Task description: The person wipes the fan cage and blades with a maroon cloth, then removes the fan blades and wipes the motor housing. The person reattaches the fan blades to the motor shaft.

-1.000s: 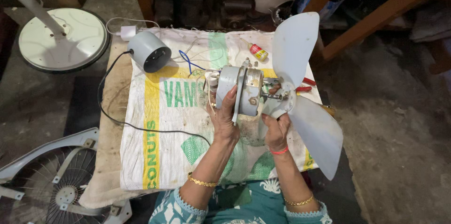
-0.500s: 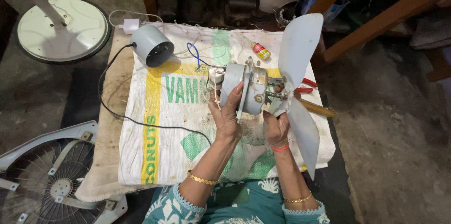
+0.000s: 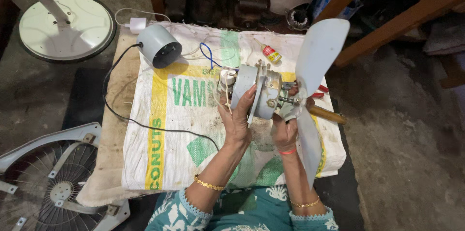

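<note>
Above the sack-covered desk (image 3: 145, 163), left hand (image 3: 236, 119) was closed round the grey metal fan motor (image 3: 254, 90), held up w/ pale plastic blades (image 3: 315, 90) on. Right hand (image 3: 285, 131) gripped its underside near the shaft. Grey rear motor cover (image 3: 159, 46) lay off, apart; wire guard (image 3: 53, 182) on floor – reassembly looked unfinished.

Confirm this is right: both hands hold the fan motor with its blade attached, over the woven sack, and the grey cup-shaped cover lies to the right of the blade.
Wrong about the grey cover: the head view shows it left of the blade, on the sack. The left hand and right hand do hold the fan motor.
</note>
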